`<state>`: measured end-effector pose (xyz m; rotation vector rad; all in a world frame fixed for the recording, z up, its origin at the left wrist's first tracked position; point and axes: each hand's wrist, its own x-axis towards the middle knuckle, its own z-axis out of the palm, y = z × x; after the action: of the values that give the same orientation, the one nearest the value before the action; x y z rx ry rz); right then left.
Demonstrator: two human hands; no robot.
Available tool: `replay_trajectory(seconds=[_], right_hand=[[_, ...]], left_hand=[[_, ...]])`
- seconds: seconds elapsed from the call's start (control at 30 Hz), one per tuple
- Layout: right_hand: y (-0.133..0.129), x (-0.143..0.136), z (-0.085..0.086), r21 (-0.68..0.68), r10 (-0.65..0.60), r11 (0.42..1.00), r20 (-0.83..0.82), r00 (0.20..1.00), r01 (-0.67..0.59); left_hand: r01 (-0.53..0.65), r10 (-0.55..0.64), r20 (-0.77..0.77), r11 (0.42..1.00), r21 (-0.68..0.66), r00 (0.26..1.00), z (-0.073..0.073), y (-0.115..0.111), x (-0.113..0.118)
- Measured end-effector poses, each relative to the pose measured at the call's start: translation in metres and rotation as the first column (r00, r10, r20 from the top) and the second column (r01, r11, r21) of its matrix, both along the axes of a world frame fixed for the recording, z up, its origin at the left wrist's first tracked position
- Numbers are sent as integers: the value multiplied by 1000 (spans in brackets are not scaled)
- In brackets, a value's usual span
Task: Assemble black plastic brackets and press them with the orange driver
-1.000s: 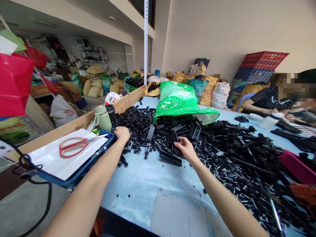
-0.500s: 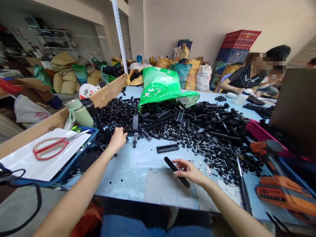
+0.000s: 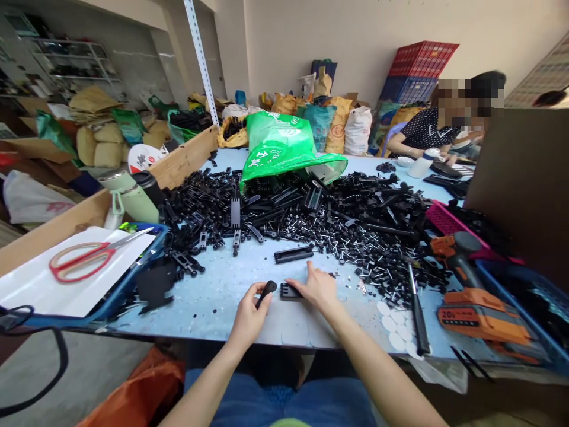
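Note:
My left hand (image 3: 251,308) is closed on a small black plastic piece (image 3: 268,290) with a rounded end, held tilted just above the table's front part. Close to its right, my right hand (image 3: 319,287) grips a black slotted plastic part (image 3: 290,291) low over the table; its thumb lies on the part and the palm hides the far end. Behind both hands a long black tray-like part (image 3: 293,254) lies on the table. Farther back spreads a pile of black plastic parts (image 3: 195,204), with loose metal pins and screws (image 3: 342,246) in front.
A green bag (image 3: 284,142) lies mouth-down on the pile. On the right are a black-handled tool (image 3: 418,320), an orange cordless drill (image 3: 484,314) and a pink basket (image 3: 453,225). Scissors (image 3: 82,261) rest on a blue tray at left. A person (image 3: 427,133) sits across the table.
My left hand has come back from the pile to the front middle with a black piece. My right hand has moved slightly left and forward, and the part in it has turned. The view has shifted.

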<state>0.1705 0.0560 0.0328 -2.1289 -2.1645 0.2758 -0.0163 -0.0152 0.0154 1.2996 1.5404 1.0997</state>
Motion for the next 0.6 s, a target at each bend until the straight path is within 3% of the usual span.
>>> replay_trajectory(seconds=[0.07,0.13,0.23,0.27,0.3,0.33,0.37,0.43,0.47,0.53,0.6], right_hand=[[4,-11,-3,-6,96,995,-55,994,-97],[4,-13,-2,17,335,942,-141,932,-336],[-7,-2,5,103,701,704,-256,666,-702],[-13,4,9,132,778,614,-265,570,-778],[-19,11,12,144,815,565,-252,522,-812],[-26,18,15,132,802,588,-217,556,-798],[-33,25,18,107,734,677,-163,659,-728],[-45,36,21,40,417,909,-27,909,-416],[-49,39,20,4,230,973,33,973,-230],[-54,38,16,-79,-4,997,105,994,12],[-53,30,9,-121,-38,991,90,995,49]], left_hand=[[-42,44,79,999,-27,996,1,-4,4],[-60,67,131,996,-60,989,3,-8,3],[-66,82,176,993,-95,981,3,-15,-3],[-69,88,186,992,-102,979,2,-17,-5],[-72,93,194,991,-110,977,1,-19,-7],[-73,96,199,990,-118,975,-1,-21,-8],[-76,100,200,989,-123,975,-3,-22,-9],[-84,108,197,988,-127,974,-5,-24,-7],[-90,113,195,988,-123,974,-5,-25,-5],[-101,121,192,989,-111,974,-4,-24,2],[-96,113,187,990,-101,976,-2,-23,9]])
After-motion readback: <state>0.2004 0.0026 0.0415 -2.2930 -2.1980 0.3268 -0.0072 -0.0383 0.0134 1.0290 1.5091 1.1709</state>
